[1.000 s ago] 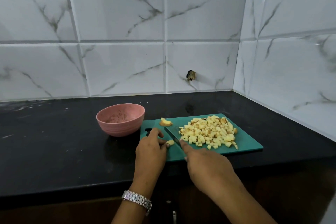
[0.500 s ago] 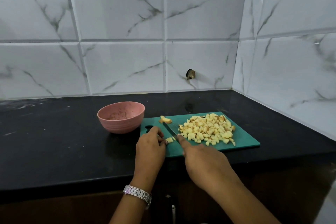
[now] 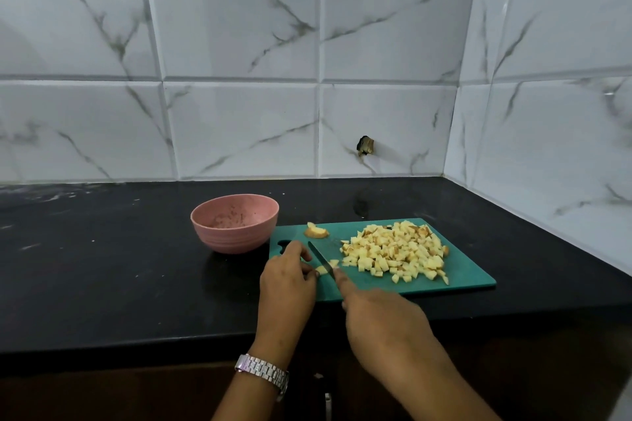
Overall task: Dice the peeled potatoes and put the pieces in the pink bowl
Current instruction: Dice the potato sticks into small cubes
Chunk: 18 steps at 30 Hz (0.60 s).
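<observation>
Quick status on where you're at. On the black counter, the teal cutting board carries pretty much the whole job: a big heap of diced potato covers its right half, so I'd say the chopping is nearly finished.

The pink bowl sits just beside the board's left end. There's not a single cube in it, only some brownish specks on the bottom. So the second half of the task, getting the pieces into the bowl, hasn't started and it's all left to do.

Your right hand is a bit blurred, but it's wrapped around the handle of the knife, with the forefinger stretched out along the back of the blade. Your left hand, the one with the metal watch, has its fingers curled in and is pinching the last little potato bit against the board near its left front, right up against the blade. The blade is down on that bit with a fresh-cut cube on its other side.

One browned end chunk lies alone near the board's back left corner. I can't tell if that's a discard or if it needs dicing too.

My guess: a cut or two more, then scoop everything into the bowl.
</observation>
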{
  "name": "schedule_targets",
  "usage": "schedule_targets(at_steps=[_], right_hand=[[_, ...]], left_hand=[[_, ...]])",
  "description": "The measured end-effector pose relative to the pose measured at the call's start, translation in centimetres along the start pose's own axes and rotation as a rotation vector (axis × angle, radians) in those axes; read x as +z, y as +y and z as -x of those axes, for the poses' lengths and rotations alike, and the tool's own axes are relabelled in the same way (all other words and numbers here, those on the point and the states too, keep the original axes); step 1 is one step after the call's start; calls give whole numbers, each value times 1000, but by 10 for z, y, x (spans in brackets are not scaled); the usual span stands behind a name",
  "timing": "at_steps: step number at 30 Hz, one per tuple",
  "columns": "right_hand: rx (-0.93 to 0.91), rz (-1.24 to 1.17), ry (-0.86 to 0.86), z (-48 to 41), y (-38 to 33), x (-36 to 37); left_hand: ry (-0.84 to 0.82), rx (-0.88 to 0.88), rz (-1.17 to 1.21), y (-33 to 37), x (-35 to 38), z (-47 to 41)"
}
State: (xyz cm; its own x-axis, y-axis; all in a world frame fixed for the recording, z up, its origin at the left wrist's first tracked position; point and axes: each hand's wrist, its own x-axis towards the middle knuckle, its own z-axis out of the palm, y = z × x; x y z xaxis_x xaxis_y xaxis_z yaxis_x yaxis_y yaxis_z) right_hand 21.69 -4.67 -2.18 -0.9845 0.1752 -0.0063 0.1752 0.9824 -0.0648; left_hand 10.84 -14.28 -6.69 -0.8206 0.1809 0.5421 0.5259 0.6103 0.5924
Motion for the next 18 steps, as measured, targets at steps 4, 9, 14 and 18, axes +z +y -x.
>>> schedule_targets(at_steps=[4,9,14,18], right_hand=[[30,12,-42,-13,-6,-2],[-5,-29,9,-12,-1,-9],[16,-26,-49,0,-8,3],[34,-27,-53,-13,-11,-6]], left_hand=[[3,5,-6,-2,2,0],[-9,-2,-6,-3,1,0],[24,3,-7,-4,3,-1],[33,6,-2,-5,3,0]])
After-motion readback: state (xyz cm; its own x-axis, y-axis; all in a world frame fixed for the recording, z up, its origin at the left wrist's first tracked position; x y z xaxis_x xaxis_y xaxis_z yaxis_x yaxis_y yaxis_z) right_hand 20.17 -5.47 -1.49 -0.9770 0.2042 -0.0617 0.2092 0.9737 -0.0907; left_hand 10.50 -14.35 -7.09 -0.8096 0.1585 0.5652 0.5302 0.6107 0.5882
